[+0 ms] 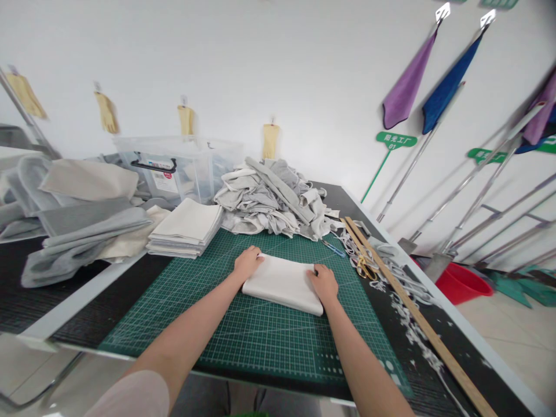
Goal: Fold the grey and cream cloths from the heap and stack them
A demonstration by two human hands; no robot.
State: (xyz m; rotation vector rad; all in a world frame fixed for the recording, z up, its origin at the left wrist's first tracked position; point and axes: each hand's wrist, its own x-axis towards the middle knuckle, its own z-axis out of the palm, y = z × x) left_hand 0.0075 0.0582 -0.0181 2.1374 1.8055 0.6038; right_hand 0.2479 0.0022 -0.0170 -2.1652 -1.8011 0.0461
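A folded piece of white cloth (282, 282) lies on the green cutting mat (243, 341), its rounded fold facing me. My left hand (248, 264) grips its far left corner, thumb on top. At the right end, my right hand (324, 282) holds the edge, fingers curled around it and thumb over the cloth. Just beyond and to the left stands a neat stack of folded cloths (185, 229), white on top with grey edges. Behind the mat rises a loose heap of grey and white fabric scraps (273, 200).
A blue utility knife (333, 249) and gold-handled scissors (366, 268) lie right of the mat, beside a long wooden ruler (417, 315) and fabric trimmings. Larger grey cloth pieces (87, 220) and a clear plastic bin (169, 168) occupy the left. A red basin (463, 284) stands on the floor.
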